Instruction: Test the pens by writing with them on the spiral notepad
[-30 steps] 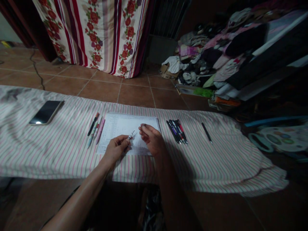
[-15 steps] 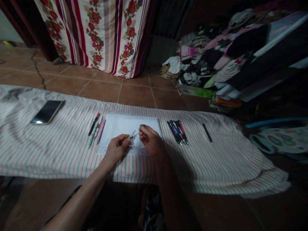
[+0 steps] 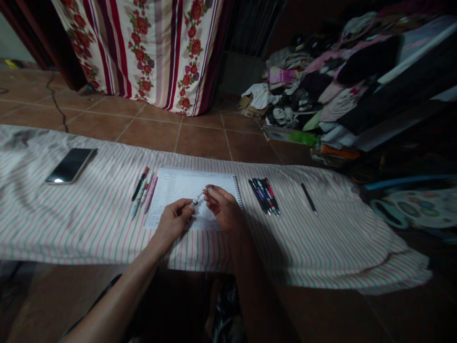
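Observation:
Over a spiral notebook (image 3: 214,221) with written pages, my left hand (image 3: 173,221) is closed on a slim whitish pen (image 3: 195,200), its thin end pointing up and to the right. Most of the pen's barrel is hidden in the fingers. My right hand (image 3: 224,207) pinches a small piece at the thin end of the pen; the fingertips cover most of it, so its kind is unclear. Left of the notebook lie several pens (image 3: 144,193), among them a pink one. To its right is a bunch of dark pens (image 3: 264,196).
A single black pen (image 3: 309,199) lies farther right on the striped cloth (image 3: 339,247). A phone (image 3: 70,165) rests at the left. Beyond are the tiled floor (image 3: 150,133), a floral curtain (image 3: 160,52) and piled clothes (image 3: 321,81). A light-blue plastic item (image 3: 389,214) stands at the right.
My right hand has moved slightly left, bringing its small piece up to the thin end of the pen, where a gap showed before. My left hand has hardly moved.

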A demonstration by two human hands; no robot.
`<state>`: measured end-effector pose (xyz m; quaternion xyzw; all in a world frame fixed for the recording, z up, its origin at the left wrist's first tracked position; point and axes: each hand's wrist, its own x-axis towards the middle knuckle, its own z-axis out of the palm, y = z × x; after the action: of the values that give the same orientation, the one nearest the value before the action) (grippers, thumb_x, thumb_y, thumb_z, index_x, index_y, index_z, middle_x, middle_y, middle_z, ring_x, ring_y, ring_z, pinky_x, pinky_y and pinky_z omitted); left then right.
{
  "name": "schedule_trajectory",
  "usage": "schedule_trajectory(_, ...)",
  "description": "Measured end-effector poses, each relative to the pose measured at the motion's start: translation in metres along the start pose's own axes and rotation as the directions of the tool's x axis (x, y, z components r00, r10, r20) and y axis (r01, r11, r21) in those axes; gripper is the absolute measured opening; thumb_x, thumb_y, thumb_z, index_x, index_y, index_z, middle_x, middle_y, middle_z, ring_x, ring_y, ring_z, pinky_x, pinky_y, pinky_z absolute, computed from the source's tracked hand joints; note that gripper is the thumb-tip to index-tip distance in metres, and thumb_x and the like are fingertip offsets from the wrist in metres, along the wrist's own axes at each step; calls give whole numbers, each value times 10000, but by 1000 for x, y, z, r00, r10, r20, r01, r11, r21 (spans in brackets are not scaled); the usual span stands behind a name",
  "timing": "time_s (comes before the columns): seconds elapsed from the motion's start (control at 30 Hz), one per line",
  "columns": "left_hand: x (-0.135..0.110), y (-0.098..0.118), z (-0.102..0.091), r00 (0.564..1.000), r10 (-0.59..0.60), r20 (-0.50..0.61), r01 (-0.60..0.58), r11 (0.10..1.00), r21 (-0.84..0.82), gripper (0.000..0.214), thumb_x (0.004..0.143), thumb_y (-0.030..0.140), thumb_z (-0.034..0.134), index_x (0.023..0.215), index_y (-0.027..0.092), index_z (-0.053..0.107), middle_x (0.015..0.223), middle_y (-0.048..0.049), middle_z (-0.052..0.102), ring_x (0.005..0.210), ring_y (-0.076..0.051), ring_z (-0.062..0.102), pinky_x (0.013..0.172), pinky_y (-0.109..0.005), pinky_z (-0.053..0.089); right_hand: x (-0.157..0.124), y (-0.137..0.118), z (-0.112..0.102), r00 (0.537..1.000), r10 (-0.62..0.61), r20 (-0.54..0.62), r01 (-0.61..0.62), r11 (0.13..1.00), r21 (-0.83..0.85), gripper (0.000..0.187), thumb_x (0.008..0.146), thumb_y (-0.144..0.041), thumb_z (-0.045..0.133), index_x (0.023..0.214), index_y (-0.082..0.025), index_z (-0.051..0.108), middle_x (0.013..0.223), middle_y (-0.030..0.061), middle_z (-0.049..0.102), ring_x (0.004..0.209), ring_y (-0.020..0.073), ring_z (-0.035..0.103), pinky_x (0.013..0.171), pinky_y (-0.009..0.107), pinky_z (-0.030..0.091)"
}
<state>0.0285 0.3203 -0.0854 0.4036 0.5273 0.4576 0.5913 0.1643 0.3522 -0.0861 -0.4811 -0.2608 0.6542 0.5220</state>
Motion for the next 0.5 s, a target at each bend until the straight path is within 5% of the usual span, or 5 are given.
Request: schedule_trajectory(0.5, 4, -8, -3, 998, 60, 5, -60, 985, 159, 225, 659, 304, 577, 792, 133, 638, 545, 21, 535, 479, -99, 436, 483, -219, 332, -1, 1, -1, 998, -57, 10, 57, 988, -147, 210, 643, -319, 651, 797, -181, 613, 833, 46, 690, 695, 125, 634, 547, 197, 447)
